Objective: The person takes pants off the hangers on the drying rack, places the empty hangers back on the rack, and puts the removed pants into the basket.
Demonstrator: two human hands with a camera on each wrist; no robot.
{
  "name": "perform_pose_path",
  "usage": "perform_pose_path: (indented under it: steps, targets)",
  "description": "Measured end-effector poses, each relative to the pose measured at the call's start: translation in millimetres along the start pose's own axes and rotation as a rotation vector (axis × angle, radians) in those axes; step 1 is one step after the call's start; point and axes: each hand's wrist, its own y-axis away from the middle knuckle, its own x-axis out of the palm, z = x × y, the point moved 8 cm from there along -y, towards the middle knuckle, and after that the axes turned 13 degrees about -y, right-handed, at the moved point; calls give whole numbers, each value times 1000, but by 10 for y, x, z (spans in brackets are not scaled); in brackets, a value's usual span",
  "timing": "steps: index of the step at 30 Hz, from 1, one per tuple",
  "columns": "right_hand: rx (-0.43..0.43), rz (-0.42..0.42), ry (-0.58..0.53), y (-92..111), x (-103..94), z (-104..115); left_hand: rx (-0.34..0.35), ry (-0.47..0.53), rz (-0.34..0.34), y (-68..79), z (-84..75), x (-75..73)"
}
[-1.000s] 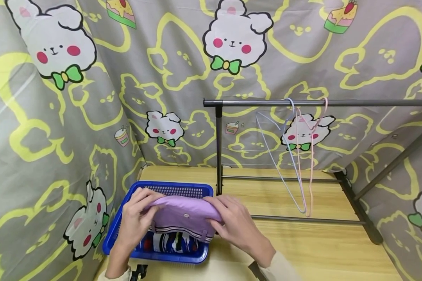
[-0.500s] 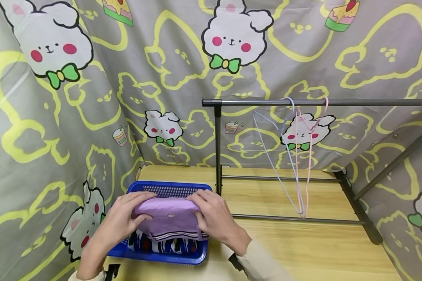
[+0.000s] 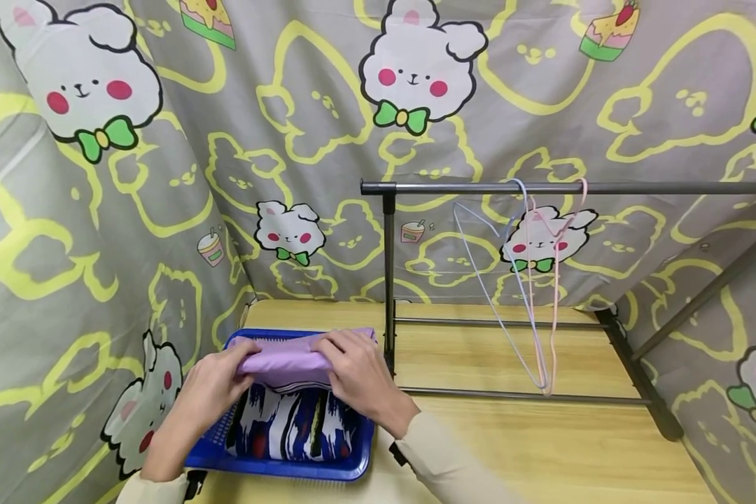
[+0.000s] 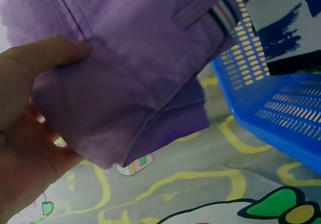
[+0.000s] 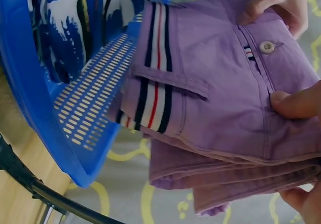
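Note:
Both hands hold a folded pair of purple trousers (image 3: 286, 360) over the far part of a blue basket (image 3: 277, 467). On one side my left hand (image 3: 211, 392) grips the folded edge, its thumb on the cloth in the left wrist view. Opposite it, my right hand (image 3: 359, 374) pinches the other end, thumb near the buttoned pocket (image 5: 267, 47). A striped waistband (image 5: 155, 68) with belt loops shows in the right wrist view. Below the trousers, a folded cloth with blue, white and black streaks (image 3: 296, 423) lies in the basket.
Right of the basket stands a dark metal clothes rack (image 3: 453, 188) on the wooden table (image 3: 510, 448). A blue hanger (image 3: 493, 302) and a pink hanger (image 3: 584, 192) hang from its bar. A printed curtain (image 3: 346, 154) encloses the back and sides.
Both hands have shifted left with the trousers and tipped them back, so the pocket button is out of sight in the head view. More of the streaked cloth shows.

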Motion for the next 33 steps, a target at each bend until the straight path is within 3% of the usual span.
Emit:
perform_pose_path:
  steps: [6, 10, 13, 17, 25, 28, 33]
  targets:
    - [-74, -48, 114, 51, 233, 9, -24, -12, -23, 45, 71, 226]
    - [-93, -9, 165, 138, 478, 22, -12, -14, -12, 135, 80, 425]
    - [-77, 61, 166, 244, 658, 35, 5, 8, 92, 248, 61, 597]
    - [-31, 180, 108, 341, 819, 68, 0, 108, 278, 421, 52, 765]
    - [114, 491, -35, 522, 983, 140, -110, 278, 635, 655, 112, 938]
    - [180, 564, -70, 604, 1012, 129, -138, 323, 680, 704, 138, 953]
    - [226, 630, -53, 699, 1033, 113, -156, 311, 638, 687, 177, 966]
